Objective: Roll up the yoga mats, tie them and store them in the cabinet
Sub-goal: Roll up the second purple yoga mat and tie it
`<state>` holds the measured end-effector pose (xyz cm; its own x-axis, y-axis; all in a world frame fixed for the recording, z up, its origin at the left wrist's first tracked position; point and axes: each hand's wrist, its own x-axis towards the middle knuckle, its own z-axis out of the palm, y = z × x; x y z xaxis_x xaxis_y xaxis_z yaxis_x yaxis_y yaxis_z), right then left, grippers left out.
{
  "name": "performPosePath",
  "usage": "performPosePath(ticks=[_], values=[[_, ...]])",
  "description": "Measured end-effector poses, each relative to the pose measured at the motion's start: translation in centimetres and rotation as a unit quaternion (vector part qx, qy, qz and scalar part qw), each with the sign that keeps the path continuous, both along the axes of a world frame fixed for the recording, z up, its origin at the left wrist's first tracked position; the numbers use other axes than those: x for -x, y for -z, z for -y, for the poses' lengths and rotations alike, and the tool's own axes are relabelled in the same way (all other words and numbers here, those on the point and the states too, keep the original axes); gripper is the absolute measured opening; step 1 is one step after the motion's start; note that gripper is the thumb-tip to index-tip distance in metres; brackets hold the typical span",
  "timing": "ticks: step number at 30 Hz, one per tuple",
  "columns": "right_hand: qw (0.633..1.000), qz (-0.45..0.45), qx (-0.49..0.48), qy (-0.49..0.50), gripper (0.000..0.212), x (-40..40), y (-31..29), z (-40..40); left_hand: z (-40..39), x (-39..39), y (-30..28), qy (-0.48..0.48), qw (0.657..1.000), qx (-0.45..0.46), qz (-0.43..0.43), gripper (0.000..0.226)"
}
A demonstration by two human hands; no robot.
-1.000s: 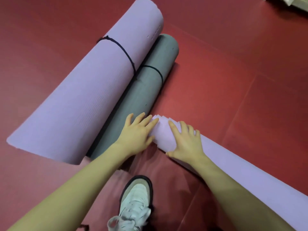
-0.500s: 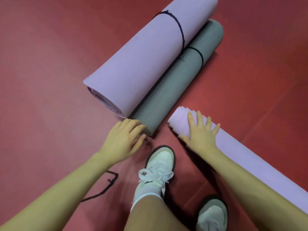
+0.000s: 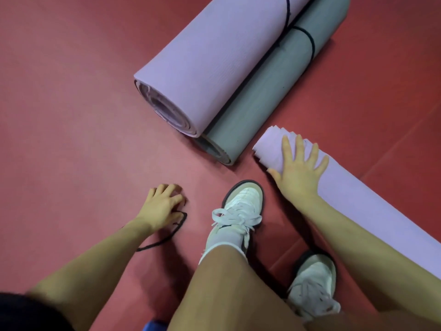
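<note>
A thin rolled lilac mat [image 3: 358,199] lies on the red floor at the right, with no tie on the part I see. My right hand [image 3: 298,170] presses flat on its near end, fingers spread. A loose black string [image 3: 164,240] lies on the floor at the lower left. My left hand [image 3: 162,206] is down on its far end, fingers curled round it. Beyond them lie a thick lilac rolled mat [image 3: 214,63] and a grey rolled mat [image 3: 267,91], side by side and touching, each tied with a black string.
I crouch on the red floor [image 3: 71,115]. My left shoe [image 3: 241,206] stands between my hands, and my right shoe [image 3: 315,283] sits close to the thin mat. No cabinet is in view.
My left hand left the thin mat, passed the grey mat's end and came down on the black string. My right hand stayed on the thin mat. The view shifted left and down.
</note>
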<state>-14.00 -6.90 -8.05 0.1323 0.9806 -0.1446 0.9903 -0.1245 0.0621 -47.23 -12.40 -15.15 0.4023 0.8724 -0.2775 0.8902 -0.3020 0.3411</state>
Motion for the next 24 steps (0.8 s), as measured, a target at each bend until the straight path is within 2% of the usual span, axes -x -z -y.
performPosePath(ticks=[3,7,11,13,16,20,24], values=[[1.000,-0.006,0.017,0.001,0.086,-0.2,-0.4,0.0,-0.6,-1.5,0.1,-0.056,0.996,-0.026,0.064,0.012],[0.999,-0.029,0.025,-0.010,0.089,-0.9,-1.0,-0.2,-2.6,-4.0,-1.1,-0.083,0.991,-0.026,0.098,0.011],[0.998,-0.002,0.063,0.000,0.120,-2.7,-1.6,-0.3,-4.7,-8.2,-4.7,-0.054,0.985,-0.033,0.158,0.012],[0.997,0.012,0.079,0.013,0.128,-3.5,-1.6,-0.7,-5.3,-10.9,-6.5,-0.035,0.977,-0.059,0.203,0.011],[0.997,0.007,0.081,0.012,0.123,-4.2,-2.0,-1.6,-7.0,-14.4,-8.2,-0.013,0.962,-0.083,0.258,0.024],[0.999,-0.011,0.034,0.004,0.111,-5.0,-3.2,-1.8,-9.4,-18.0,-9.9,-0.112,0.941,-0.080,0.310,0.024],[0.999,-0.031,-0.039,0.018,0.110,-7.0,-6.7,-1.8,-10.9,-20.4,-11.9,-0.175,0.937,-0.041,0.299,0.036]])
